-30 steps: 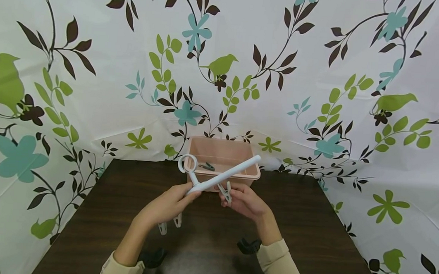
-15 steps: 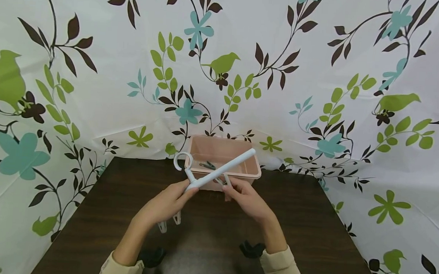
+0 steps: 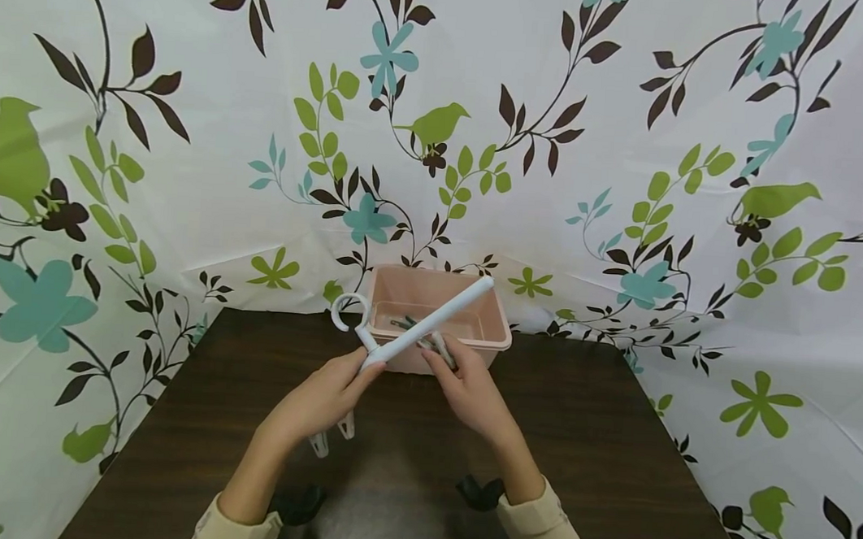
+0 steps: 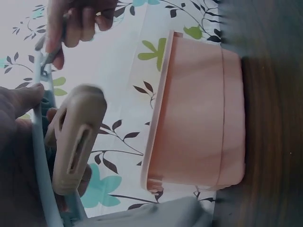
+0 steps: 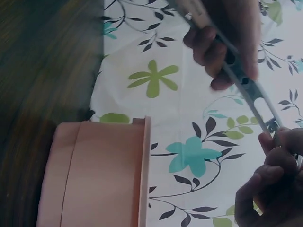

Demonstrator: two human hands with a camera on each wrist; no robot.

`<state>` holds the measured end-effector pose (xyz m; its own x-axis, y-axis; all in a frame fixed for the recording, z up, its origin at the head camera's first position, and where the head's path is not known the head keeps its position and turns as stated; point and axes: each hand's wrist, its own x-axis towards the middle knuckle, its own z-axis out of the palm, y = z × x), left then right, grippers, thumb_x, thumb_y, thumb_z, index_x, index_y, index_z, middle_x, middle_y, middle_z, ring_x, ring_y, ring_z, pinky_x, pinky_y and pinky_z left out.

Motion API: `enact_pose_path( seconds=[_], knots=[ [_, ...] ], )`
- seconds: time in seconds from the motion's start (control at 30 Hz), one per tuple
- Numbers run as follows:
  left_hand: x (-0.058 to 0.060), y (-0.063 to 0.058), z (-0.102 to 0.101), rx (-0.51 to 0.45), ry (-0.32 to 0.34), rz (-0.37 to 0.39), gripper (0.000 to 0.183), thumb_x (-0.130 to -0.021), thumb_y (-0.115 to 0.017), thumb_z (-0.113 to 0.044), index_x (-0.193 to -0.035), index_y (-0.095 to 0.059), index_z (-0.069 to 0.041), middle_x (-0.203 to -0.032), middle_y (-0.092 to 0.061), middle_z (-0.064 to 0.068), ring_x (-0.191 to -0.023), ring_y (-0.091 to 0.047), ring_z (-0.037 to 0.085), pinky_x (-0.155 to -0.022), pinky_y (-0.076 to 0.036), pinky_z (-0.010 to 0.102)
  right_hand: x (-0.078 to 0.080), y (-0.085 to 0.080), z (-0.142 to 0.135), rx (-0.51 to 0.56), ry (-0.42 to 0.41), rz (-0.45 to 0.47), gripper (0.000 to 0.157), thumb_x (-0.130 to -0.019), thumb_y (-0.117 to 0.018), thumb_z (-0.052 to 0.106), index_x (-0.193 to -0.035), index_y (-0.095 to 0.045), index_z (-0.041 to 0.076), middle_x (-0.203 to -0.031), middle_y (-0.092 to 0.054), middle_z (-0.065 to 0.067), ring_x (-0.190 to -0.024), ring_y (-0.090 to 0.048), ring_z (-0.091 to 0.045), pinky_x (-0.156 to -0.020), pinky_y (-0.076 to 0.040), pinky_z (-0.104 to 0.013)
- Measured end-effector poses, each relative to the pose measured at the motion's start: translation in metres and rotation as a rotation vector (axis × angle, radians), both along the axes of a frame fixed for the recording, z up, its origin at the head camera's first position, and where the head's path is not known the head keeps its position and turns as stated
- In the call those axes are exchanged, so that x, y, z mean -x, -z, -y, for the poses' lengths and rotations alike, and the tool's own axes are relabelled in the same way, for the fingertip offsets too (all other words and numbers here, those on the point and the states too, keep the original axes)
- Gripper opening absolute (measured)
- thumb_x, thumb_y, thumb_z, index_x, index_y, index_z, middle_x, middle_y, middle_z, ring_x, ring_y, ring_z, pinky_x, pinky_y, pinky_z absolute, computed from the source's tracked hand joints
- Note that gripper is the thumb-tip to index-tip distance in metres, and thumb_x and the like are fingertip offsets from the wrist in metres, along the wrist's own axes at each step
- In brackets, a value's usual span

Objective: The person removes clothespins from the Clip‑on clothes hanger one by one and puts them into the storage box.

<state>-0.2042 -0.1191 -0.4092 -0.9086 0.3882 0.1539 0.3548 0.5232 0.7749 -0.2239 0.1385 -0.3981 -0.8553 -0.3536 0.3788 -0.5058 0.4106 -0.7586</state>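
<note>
My left hand (image 3: 326, 394) grips a light blue hanger (image 3: 432, 318) at the base of its round hook (image 3: 349, 299). Its bar slants up to the right. Two pale clips (image 3: 346, 425) hang below that hand, and the left wrist view has a beige clip (image 4: 78, 142) close up beside the bar. With thumb and fingers my right hand (image 3: 472, 390) pinches a greyish clip (image 3: 440, 347) right at the underside of the bar. In the right wrist view those fingertips (image 5: 281, 135) are at the bar's end, partly covering the clip.
A pink plastic bin (image 3: 497, 343) stands behind the hands at the back of the dark wooden table (image 3: 598, 441). Dark green clips (image 3: 403, 322) lie inside it. A patterned cloth (image 3: 550, 251) hangs behind the table.
My right hand has moved up and left, bringing the clip to the bar's underside. The hanger has tilted steeper, its far end shifting left and up, while my left hand keeps its grip.
</note>
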Motion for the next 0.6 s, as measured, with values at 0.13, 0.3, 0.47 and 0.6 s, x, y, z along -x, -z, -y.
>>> enact_pose_path(
  seconds=[0.13,0.3,0.47,0.6],
  knots=[
    [-0.001,0.0,0.002,0.002,0.024,0.043,0.034,-0.116,-0.046,-0.044,-0.116,-0.054,-0.011,-0.079,-0.039,-0.002,-0.061,-0.036,0.011,-0.055,-0.036,0.029,0.0,0.004,0.004,-0.062,0.051,-0.076,0.019,-0.112,-0.061,0.037,-0.116,-0.065,0.019,-0.081,-0.052,0.001,-0.062,-0.043,-0.011,-0.057,-0.042,-0.027],
    [0.0,0.003,0.004,-0.008,0.071,0.093,0.034,-0.117,-0.043,-0.043,-0.114,-0.052,-0.01,-0.077,-0.042,-0.001,-0.057,-0.04,0.011,-0.052,-0.04,0.029,0.003,0.013,0.007,-0.123,0.095,-0.226,0.014,-0.111,-0.064,0.032,-0.109,-0.063,0.018,-0.079,-0.051,0.005,-0.063,-0.046,-0.007,-0.057,-0.043,-0.026],
    [0.002,0.001,0.008,-0.012,0.104,0.109,0.034,-0.117,-0.044,-0.043,-0.114,-0.053,-0.01,-0.078,-0.04,-0.002,-0.059,-0.038,0.011,-0.054,-0.039,0.03,0.008,0.021,0.01,-0.181,0.137,-0.408,0.008,-0.108,-0.069,0.023,-0.106,-0.066,0.015,-0.081,-0.053,0.005,-0.068,-0.047,-0.008,-0.061,-0.043,-0.025],
    [0.001,-0.003,0.013,-0.011,0.109,0.139,0.033,-0.117,-0.045,-0.042,-0.112,-0.052,-0.01,-0.079,-0.037,-0.001,-0.061,-0.034,0.013,-0.054,-0.036,0.03,0.016,0.027,0.013,-0.248,0.147,-0.582,0.009,-0.105,-0.072,0.02,-0.108,-0.068,0.013,-0.077,-0.055,0.005,-0.07,-0.046,-0.01,-0.066,-0.042,-0.028]
  ],
)
